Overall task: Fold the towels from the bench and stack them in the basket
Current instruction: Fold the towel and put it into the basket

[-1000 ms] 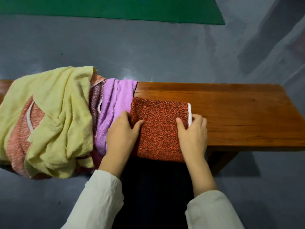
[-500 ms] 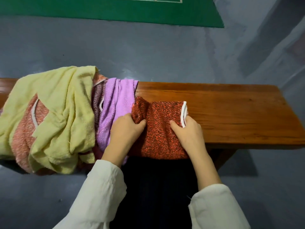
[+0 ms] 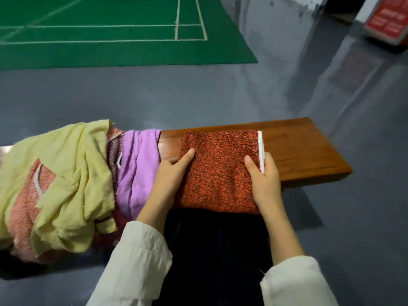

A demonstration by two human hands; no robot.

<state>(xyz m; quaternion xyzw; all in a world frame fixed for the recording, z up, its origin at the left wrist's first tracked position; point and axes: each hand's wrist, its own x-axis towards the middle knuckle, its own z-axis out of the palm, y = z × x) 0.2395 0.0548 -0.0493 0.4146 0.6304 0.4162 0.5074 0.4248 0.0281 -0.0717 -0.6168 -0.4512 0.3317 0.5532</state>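
Head view. Find red towel [image 3: 220,171] folded flat on bench [image 3: 309,151], near edge overhanging lap, unfolded pile [image 3: 66,173] just left. Grip as shown: left hand [image 3: 174,173] pinching left edge, right hand [image 3: 262,180] pinching white-trimmed right edge, thumbs on top, hands apart. Lift level and evenly to preserve fold. Locate basket first: not in view.

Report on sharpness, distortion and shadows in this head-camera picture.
Head view, centre: the red towel is sharp, its weave clear. Head view, edges: detail smears, and the red sign at top right is unreadable. Head view, geometry: the wide angle skews the bench. Head view, light: a soft shadow lies on the grey floor beneath the bench's right end.
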